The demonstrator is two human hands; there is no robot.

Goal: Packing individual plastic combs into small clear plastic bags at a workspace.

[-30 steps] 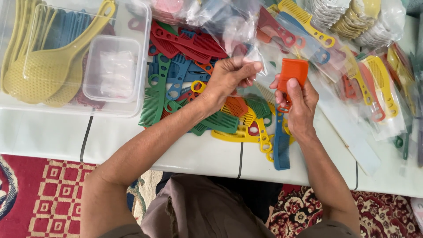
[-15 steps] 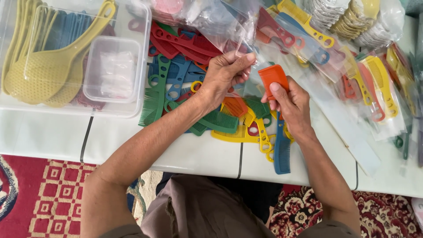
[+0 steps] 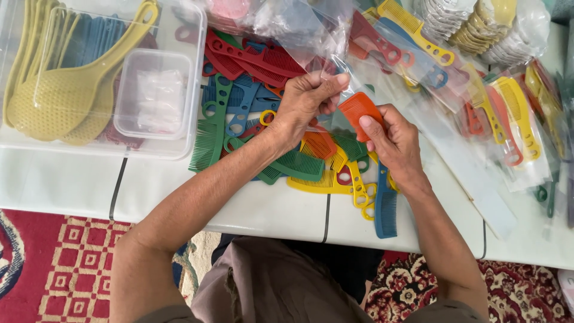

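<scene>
The right hand (image 3: 391,143) pinches a small, light, stiff orange plastic comb (image 3: 359,110) by its lower end, while the left hand (image 3: 305,101) pinches the thin, slippery clear plastic sleeve (image 3: 344,72) at its mouth.

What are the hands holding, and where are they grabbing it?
The right hand pinches an orange comb by its lower end. The left hand grips the edge of a clear plastic bag.

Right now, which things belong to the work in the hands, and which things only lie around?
In hand:
- left hand pinching the clear plastic sleeve
- right hand holding the orange comb

Lying about:
- loose pile of combs on the white table
- clear tub with yellow scoops
- bagged combs
</scene>
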